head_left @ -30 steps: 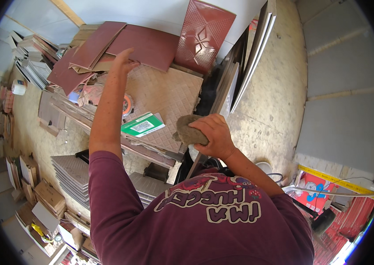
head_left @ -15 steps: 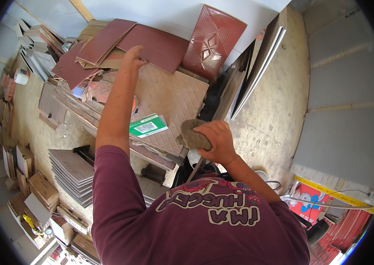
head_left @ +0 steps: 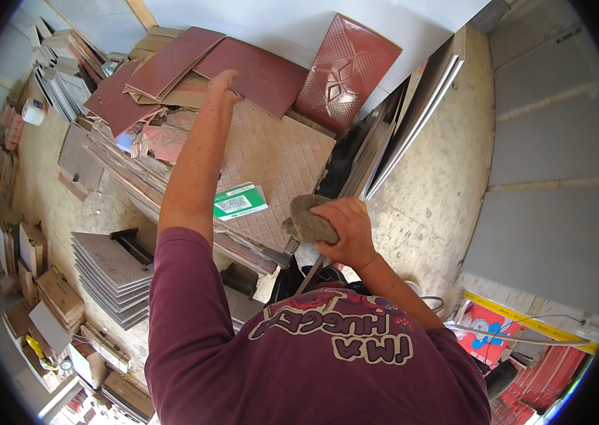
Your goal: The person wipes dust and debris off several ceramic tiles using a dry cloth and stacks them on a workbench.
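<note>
My left hand reaches far over the stack, at the near edge of a flat red-brown tile. Its fingers look stretched out, though partly hidden, and I see nothing held in it. My right hand is closed around a rough grey-brown lump, possibly a worn sponge or bunched rag. That lump is held above the near right corner of a large tan tile with a diamond grid, which tops the stack. Upright behind it, a glossy red embossed tile leans on the white wall.
A green-and-white card with a square code lies on the tan tile. Crumpled pinkish cloth or wrapping and more red-brown tiles sit at left. Large panels lean at right. Stacked grey tiles and cardboard boxes stand lower left.
My left hand has shifted slightly right along the red-brown tile's edge. My right hand keeps its grip on the lump, nearly unmoved. The whole view has tilted a little.
</note>
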Tool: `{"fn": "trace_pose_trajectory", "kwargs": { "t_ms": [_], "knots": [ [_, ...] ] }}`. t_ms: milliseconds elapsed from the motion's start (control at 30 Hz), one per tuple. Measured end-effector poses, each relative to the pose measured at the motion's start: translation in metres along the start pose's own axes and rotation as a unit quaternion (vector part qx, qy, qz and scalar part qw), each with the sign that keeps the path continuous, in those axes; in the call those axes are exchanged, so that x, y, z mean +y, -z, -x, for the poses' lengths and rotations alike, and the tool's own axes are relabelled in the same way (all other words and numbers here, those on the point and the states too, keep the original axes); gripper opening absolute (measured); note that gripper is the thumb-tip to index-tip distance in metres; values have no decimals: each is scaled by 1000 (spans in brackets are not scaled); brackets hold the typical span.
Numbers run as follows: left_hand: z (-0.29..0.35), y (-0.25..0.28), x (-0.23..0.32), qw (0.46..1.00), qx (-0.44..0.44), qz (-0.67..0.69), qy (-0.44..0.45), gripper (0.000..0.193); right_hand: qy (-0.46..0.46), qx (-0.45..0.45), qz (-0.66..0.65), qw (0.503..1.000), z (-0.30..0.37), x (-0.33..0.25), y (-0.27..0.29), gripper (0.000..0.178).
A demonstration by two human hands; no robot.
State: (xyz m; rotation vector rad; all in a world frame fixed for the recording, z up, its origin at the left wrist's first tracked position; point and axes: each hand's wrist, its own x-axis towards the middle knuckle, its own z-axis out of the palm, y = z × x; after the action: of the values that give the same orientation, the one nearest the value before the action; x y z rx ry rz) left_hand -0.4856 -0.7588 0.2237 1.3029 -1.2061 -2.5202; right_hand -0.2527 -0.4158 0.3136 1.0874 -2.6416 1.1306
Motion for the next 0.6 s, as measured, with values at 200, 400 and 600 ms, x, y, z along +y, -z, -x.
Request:
{"fn": "trace_pose_trajectory", "kwargs": {
  "t_ms": [200, 400, 600],
  "knots": [
    [-21, 5, -9, 998, -35, 55, -15, 39, 7, 5, -2, 1000, 0, 1, -6, 52],
    [-44, 10, -10, 999, 13, 21, -43, 43, 12, -16, -5, 1000, 1, -1, 0, 55],
    [-27, -11, -20, 993, -28, 90, -72, 49, 1, -11, 1, 1000, 1, 2, -1, 55]
  ]
}}
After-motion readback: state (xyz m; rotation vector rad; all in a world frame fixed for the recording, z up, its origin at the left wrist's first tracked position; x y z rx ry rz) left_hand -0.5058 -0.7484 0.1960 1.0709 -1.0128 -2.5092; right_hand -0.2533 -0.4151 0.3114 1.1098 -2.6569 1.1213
